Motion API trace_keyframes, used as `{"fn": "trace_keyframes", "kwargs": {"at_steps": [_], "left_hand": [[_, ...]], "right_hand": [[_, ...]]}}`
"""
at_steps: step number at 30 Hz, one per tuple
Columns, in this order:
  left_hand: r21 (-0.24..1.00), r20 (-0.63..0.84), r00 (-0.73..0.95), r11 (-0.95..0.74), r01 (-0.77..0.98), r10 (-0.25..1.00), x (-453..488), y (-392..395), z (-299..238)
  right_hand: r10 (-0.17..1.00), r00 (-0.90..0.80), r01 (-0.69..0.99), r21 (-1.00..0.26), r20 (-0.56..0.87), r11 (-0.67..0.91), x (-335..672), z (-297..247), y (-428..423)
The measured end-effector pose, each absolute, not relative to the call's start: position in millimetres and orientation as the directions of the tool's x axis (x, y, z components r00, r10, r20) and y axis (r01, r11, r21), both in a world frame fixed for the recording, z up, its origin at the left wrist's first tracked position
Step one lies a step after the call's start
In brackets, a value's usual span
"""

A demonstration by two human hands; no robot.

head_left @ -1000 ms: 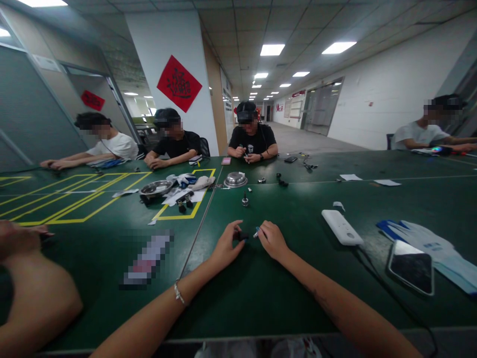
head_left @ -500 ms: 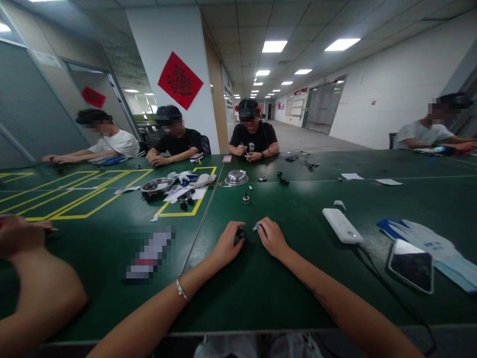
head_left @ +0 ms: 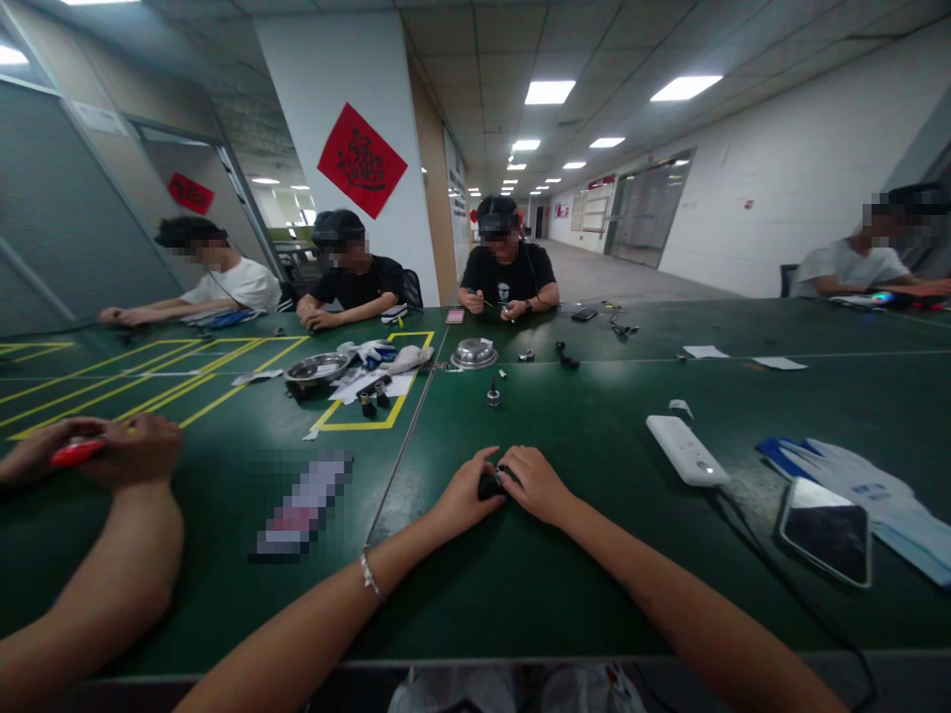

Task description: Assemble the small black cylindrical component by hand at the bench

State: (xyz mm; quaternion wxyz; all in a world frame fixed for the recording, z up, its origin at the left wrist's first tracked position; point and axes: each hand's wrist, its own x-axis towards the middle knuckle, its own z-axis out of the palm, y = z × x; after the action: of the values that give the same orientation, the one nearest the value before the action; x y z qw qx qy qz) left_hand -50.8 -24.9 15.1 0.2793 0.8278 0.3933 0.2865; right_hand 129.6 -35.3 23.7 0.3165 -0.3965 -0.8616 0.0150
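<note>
My left hand point(head_left: 467, 495) is closed around a small black rounded part point(head_left: 488, 485), low over the green table point(head_left: 520, 604). My right hand point(head_left: 536, 485) meets it, fingers bent down onto the part's right side. The small metal piece that showed in my right fingertips earlier is now mostly hidden between the hands. Beyond them stands a small metal fitting with a dark pointed top point(head_left: 492, 394). Close behind it lies a tiny light-coloured piece point(head_left: 503, 374). Farther back is a shiny metal bowl point(head_left: 474, 354), which looks upside down.
To the right are a white power bank point(head_left: 685, 451) with a cable, a phone point(head_left: 826, 530) and a blue-white glove point(head_left: 847, 473). A blurred-out flat item point(head_left: 303, 505) lies left. A neighbour's hands point(head_left: 138, 448) hold something red. Another metal bowl point(head_left: 318, 369) sits at back left. Several people sit around.
My right hand has moved left, bringing its small metal piece up to the black part in my left hand. The neighbour's hands on the left have come farther into view with a red item.
</note>
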Motion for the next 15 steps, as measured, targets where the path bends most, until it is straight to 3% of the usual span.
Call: {"fn": "trace_keyframes", "kwargs": {"at_steps": [15], "left_hand": [[0.577,0.298,0.493,-0.565,0.59,0.818,-52.8,-25.7,14.9]], "right_hand": [[0.71,-0.514,0.611,-0.376,0.482,0.697,133.9,33.0,-40.3]]}}
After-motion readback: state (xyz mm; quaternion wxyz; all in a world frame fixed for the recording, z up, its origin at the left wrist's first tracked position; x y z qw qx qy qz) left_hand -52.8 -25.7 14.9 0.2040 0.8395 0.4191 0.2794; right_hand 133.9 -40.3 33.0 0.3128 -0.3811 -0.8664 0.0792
